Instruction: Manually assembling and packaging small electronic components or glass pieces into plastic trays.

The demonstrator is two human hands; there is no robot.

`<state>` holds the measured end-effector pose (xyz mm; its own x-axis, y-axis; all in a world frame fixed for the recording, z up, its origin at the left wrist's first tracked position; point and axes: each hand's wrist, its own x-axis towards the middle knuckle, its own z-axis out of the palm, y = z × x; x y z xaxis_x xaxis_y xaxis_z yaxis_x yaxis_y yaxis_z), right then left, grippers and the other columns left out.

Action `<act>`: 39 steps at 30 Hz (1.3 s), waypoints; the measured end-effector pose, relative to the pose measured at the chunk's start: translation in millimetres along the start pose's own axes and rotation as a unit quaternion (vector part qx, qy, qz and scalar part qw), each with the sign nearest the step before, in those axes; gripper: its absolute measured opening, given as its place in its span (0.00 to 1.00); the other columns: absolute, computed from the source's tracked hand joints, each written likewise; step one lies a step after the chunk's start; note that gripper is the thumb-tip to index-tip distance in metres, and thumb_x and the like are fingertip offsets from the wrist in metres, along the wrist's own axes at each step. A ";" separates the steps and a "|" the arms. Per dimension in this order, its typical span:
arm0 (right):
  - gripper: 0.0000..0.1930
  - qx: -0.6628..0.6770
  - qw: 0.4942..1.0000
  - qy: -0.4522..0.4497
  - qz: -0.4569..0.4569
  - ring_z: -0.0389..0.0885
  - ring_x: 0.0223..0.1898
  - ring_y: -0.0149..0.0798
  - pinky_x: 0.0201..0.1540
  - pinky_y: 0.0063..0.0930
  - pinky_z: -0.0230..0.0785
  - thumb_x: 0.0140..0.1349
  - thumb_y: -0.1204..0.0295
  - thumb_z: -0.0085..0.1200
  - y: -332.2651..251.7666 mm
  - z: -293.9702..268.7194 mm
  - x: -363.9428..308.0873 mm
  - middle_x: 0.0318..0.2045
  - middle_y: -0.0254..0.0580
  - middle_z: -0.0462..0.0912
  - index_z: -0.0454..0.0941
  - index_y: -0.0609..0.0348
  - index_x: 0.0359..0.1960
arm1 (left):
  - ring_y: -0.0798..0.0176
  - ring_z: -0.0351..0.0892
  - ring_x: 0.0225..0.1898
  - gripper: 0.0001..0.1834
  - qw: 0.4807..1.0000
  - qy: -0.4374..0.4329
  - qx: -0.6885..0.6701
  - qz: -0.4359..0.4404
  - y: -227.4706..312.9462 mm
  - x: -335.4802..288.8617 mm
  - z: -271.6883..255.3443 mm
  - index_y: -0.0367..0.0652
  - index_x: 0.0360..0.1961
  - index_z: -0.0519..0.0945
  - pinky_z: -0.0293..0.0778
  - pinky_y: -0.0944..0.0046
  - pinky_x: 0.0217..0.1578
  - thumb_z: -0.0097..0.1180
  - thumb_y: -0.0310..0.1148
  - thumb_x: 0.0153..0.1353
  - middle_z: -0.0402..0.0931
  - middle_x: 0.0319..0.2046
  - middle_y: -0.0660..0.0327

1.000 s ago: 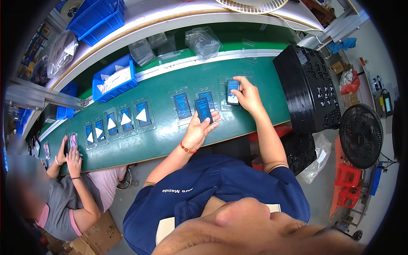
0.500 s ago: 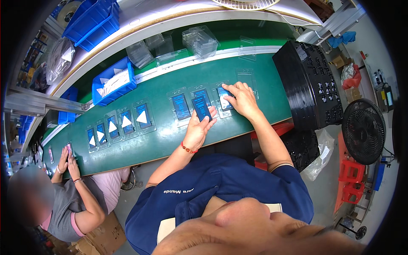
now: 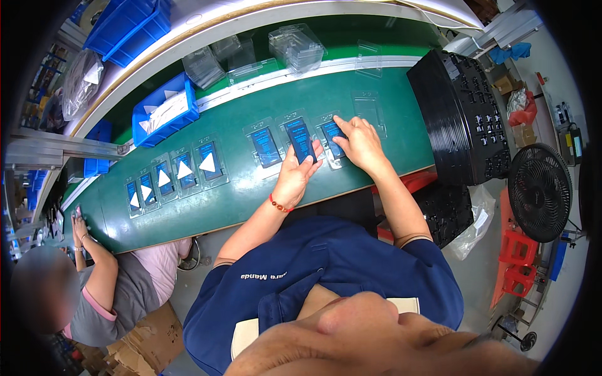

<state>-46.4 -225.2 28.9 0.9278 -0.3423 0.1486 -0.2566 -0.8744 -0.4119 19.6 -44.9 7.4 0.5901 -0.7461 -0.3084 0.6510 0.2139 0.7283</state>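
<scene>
My left hand (image 3: 295, 178) holds a flat dark rectangular block with blue print (image 3: 300, 139), thumb on its near end. It hangs over a clear plastic tray (image 3: 283, 117) on the table. Just right of it, my right hand (image 3: 362, 145) touches a similar dark block (image 3: 333, 133) lying in its own clear tray. The index finger is at that block's far edge and the thumb on its right side; the other fingers are curled. Left of my hands, another dark block (image 3: 266, 147) lies in a tray.
Several trayed blocks with white triangles (image 3: 207, 161) form a row on the green table (image 3: 244, 203) at left. An unfilled clear tray (image 3: 370, 113) lies beyond my right hand. A blue bin (image 3: 143, 135), stacked clear trays (image 3: 295, 53) and black trays (image 3: 436, 119) border the table. A co-worker (image 3: 125, 288) sits at left.
My left hand has turned the held block a little straighter and raised it slightly. My right hand stays at the block in the tray. The co-worker's hands have moved farther left.
</scene>
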 end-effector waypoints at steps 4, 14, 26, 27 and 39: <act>0.27 -0.014 1.000 -0.022 0.011 0.74 0.42 0.48 0.47 0.37 0.69 0.50 0.70 0.65 -7.6 -3.4 -4.0 0.35 0.46 0.76 0.77 0.56 0.55 | 0.52 0.62 0.66 0.27 1.000 0.006 0.007 0.002 2.0 -0.9 3.1 0.41 0.66 0.53 0.62 0.52 0.63 0.41 0.20 0.67 0.59 0.65 0.47; 0.23 -0.001 0.998 -0.070 0.004 0.75 0.45 0.44 0.49 0.35 0.69 0.48 0.71 0.66 -5.1 -12.4 -10.1 0.38 0.43 0.76 0.81 0.54 0.50 | 0.58 0.76 0.50 0.23 0.997 -0.025 0.066 0.000 6.2 3.8 0.8 0.40 0.63 0.58 0.77 0.58 0.47 0.43 0.23 0.68 0.66 0.59 0.48; 0.22 -0.038 0.999 -0.024 0.030 0.76 0.40 0.46 0.42 0.37 0.72 0.51 0.71 0.63 -22.2 4.7 -23.3 0.34 0.44 0.75 0.79 0.57 0.50 | 0.56 0.73 0.55 0.20 0.994 -0.035 0.086 -0.060 17.3 -0.1 16.3 0.39 0.61 0.62 0.76 0.56 0.52 0.42 0.23 0.69 0.68 0.56 0.57; 0.23 -0.041 0.998 -0.027 0.033 0.76 0.40 0.47 0.41 0.38 0.73 0.52 0.70 0.62 -24.2 6.8 -24.4 0.34 0.44 0.76 0.78 0.58 0.52 | 0.56 0.73 0.56 0.20 0.994 -0.030 0.085 -0.061 20.7 -1.9 17.9 0.39 0.61 0.63 0.75 0.56 0.52 0.42 0.23 0.68 0.68 0.56 0.57; 0.23 -0.018 0.998 -0.002 0.067 0.77 0.40 0.46 0.37 0.38 0.75 0.53 0.68 0.61 -36.7 21.4 -25.0 0.34 0.45 0.76 0.77 0.63 0.50 | 0.50 0.71 0.59 0.21 0.995 0.010 0.087 -0.053 36.0 -8.3 6.8 0.35 0.62 0.62 0.74 0.52 0.54 0.41 0.21 0.68 0.68 0.58 0.53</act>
<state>-54.4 -177.2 21.0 0.8858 -0.4553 0.0901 -0.3880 -0.8330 -0.3945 34.9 -35.3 40.3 0.5326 -0.7459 -0.4000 0.6190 0.0210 0.7851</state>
